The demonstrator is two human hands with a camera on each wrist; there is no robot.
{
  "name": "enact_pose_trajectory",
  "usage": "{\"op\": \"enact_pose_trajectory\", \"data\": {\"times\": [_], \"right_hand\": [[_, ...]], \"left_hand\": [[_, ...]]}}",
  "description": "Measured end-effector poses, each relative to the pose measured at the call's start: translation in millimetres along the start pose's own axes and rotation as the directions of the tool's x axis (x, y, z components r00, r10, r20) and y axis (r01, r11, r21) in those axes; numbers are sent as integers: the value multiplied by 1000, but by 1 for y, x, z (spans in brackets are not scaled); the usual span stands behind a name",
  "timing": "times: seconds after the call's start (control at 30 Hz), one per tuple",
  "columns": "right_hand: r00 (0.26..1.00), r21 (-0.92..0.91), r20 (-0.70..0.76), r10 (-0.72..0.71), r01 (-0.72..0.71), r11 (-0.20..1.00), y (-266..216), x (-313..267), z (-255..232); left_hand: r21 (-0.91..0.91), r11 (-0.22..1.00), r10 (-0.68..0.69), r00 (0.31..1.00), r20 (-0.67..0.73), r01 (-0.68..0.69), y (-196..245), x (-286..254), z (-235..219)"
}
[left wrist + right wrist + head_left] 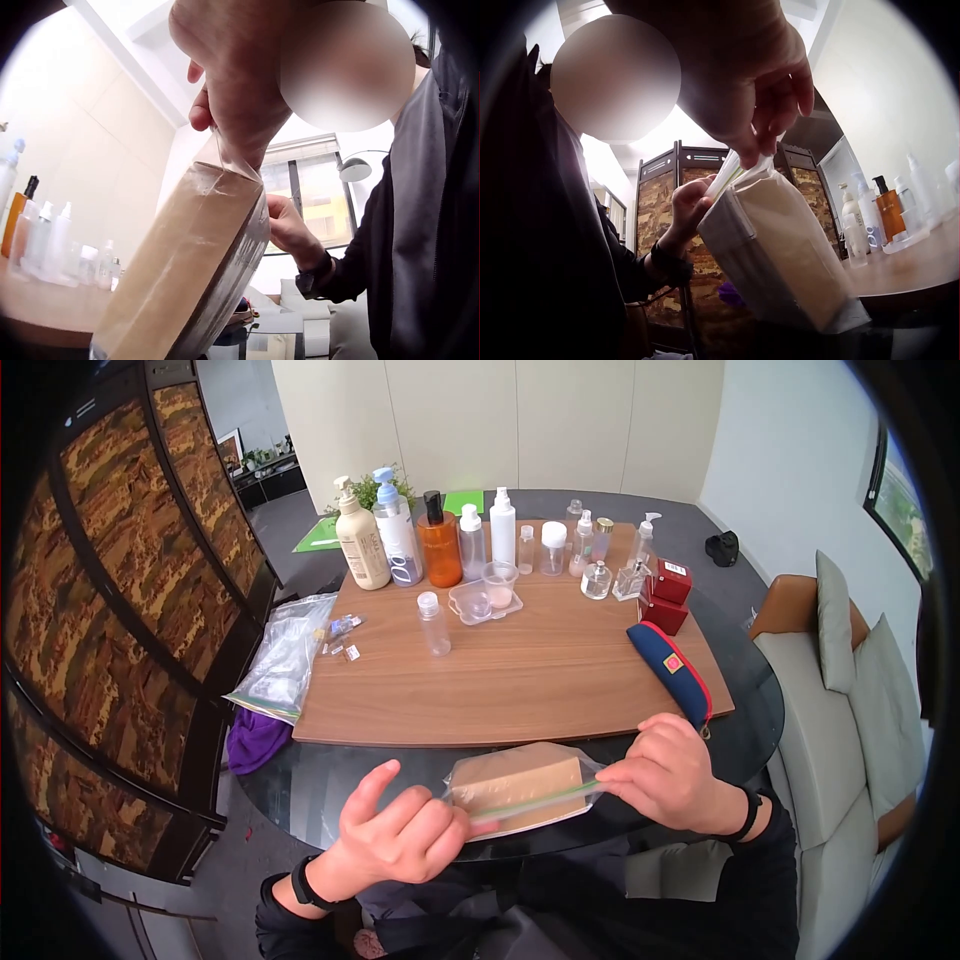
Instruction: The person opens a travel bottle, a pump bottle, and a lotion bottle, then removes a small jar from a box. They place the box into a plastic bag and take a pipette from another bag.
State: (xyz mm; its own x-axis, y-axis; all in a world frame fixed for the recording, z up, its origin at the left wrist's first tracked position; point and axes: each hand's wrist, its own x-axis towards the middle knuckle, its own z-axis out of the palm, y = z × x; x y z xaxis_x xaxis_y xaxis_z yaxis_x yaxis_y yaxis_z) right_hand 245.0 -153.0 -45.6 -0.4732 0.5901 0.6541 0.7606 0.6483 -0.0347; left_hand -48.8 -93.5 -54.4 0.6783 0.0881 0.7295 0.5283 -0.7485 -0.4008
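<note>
A clear zip bag (515,815) with a green seal strip holds a brown cardboard-coloured block (520,775). It hangs in front of the person, near the table's front edge. My left hand (405,830) holds the left end of the seal, one finger raised. At the opposite end, my right hand (665,772) pinches the corner between thumb and fingertips. The left wrist view has the bagged block (180,247) tilted beneath the left hand (232,82). From the right wrist, the block (787,240) hangs under the right hand (761,112).
Several pump and spray bottles, among them an amber bottle (438,550), stand along the back of the wooden board (520,690). A small clear bottle (433,625) stands nearer. A navy pouch (665,665) and red boxes (665,595) lie right; another zip bag (285,655) lies left.
</note>
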Motion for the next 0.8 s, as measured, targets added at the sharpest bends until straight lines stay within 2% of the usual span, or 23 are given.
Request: {"op": "enact_pose_trajectory", "data": {"times": [0.27, 0.37, 0.57, 0.67, 0.7, 0.8], "right_hand": [[997, 15, -35, -65, 66, 998, -3, -10, -1], [994, -4, -87, -69, 69, 998, -6, -16, 1], [988, -38, -99, -122, 119, 992, -11, -18, -1], [984, -62, -114, -134, 128, 990, -13, -17, -1], [984, -55, -120, -134, 128, 990, -13, -16, -1], [981, -41, -141, -134, 129, 991, -14, -15, 0]], "left_hand": [[-52, 998, 39, 998, -50, -41, 2, -2, -3], [-99, 993, 64, 998, 6, -63, 1, -3, -5], [-234, 964, -82, 976, 200, 129, -1, -2, -13], [-291, 925, -204, 966, 160, 243, -8, -25, -1], [-285, 891, -262, 913, 314, 354, -8, -33, -7], [-434, 784, -301, 883, 360, 444, 0, -45, -1]]}}
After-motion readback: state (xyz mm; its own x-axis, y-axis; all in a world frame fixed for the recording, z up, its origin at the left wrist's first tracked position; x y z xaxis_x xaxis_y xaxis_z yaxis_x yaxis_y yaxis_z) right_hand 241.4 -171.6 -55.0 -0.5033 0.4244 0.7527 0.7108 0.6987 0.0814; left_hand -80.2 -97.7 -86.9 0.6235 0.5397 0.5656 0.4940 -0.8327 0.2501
